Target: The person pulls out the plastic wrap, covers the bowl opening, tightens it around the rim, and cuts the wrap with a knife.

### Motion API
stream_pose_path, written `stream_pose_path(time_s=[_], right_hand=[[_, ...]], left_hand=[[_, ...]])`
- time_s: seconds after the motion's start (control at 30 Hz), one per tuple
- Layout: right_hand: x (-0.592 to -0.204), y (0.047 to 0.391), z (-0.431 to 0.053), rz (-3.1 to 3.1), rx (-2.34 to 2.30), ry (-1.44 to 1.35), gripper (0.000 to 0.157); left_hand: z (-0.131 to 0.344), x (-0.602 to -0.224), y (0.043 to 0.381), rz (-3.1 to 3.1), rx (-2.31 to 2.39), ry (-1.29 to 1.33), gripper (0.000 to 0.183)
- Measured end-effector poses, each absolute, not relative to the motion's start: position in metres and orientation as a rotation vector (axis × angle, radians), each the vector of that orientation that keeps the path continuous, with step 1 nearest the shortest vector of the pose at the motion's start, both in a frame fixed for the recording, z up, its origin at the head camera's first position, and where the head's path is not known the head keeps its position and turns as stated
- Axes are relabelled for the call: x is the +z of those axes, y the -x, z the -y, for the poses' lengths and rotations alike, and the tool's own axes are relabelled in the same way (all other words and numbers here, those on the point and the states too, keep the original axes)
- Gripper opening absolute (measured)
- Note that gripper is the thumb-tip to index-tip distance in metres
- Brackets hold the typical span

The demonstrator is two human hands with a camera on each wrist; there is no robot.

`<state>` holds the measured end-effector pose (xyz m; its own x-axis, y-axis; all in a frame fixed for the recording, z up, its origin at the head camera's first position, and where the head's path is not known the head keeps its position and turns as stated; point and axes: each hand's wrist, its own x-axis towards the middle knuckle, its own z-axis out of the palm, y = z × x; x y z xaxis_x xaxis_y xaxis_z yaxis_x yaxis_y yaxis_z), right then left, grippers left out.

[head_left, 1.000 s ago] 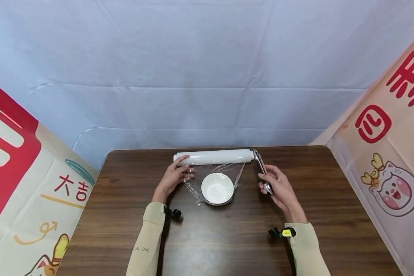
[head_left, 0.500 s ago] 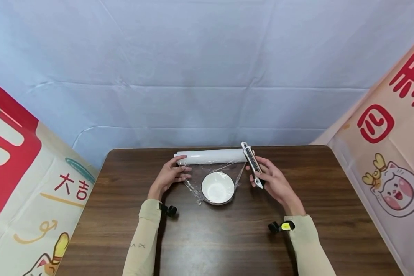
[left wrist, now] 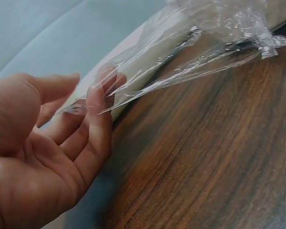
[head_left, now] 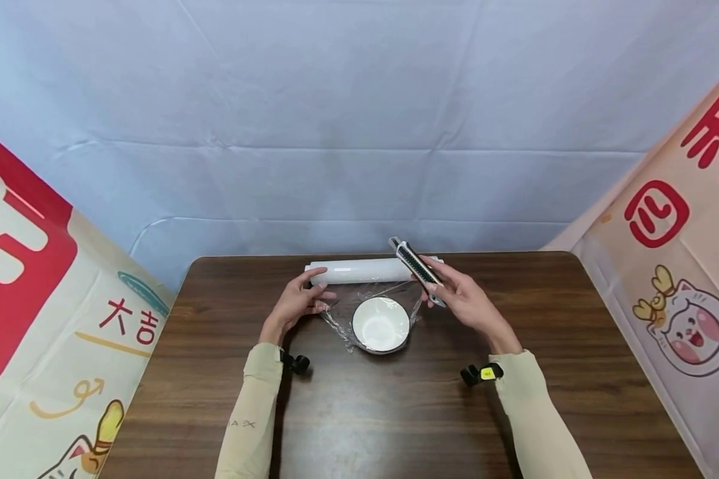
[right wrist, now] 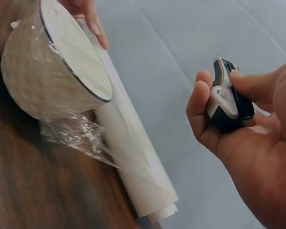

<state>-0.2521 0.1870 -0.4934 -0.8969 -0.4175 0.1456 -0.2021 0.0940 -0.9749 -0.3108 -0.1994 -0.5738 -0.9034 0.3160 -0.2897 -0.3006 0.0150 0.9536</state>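
Note:
A roll of cling film (head_left: 359, 271) lies along the table's back edge. Clear film (left wrist: 157, 71) runs from it over a white bowl (head_left: 381, 324) with a dark rim, bunching up at the bowl's sides. My left hand (head_left: 295, 305) is at the roll's left end, fingers loosely bent against the roll and film, thumb apart from them. In the right wrist view, my right hand (right wrist: 257, 152) grips a black and silver utility knife (right wrist: 231, 102) with thumb and fingers. The knife (head_left: 416, 266) slants above the roll's right part; whether its blade is out is unclear.
The brown wooden table (head_left: 365, 426) ends just behind the roll. A pale cloth (head_left: 335, 133) hangs beyond it. Printed banners stand at the left (head_left: 114, 359) and right (head_left: 653, 319). Small black cameras sit on both wrists.
My right hand has carried the utility knife leftward and up, from beside the roll's right end to over the roll, tilting it further left. The left hand has barely shifted.

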Motion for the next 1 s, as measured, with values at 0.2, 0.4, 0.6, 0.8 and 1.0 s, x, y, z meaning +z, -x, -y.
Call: stream_pose_path(time_s=[0.2, 0.4, 0.6, 0.8, 1.0], right_hand=[[-0.487, 0.259, -0.183, -2.34, -1.837, 0.65, 0.046], [-0.483, 0.265, -0.175, -2.474, -1.766, 0.574, 0.039], [-0.478, 0.273, -0.166, -2.585, -1.631, 0.554, 0.037], [-0.475, 0.285, -0.153, -2.674, -1.464, 0.578, 0.037], [-0.475, 0.297, -0.136, -2.814, -1.199, 0.642, 0.036]], left_hand=[[0.197, -0.575, 0.311, -1.867, 1.964, 0.001, 0.06], [0.198, -0.574, 0.312, -1.856, 1.95, -0.009, 0.066], [0.199, -0.575, 0.311, -1.83, 1.946, 0.023, 0.065], [0.199, -0.576, 0.31, -1.845, 1.943, 0.016, 0.066], [0.2, -0.577, 0.311, -1.861, 1.929, 0.021, 0.065]])
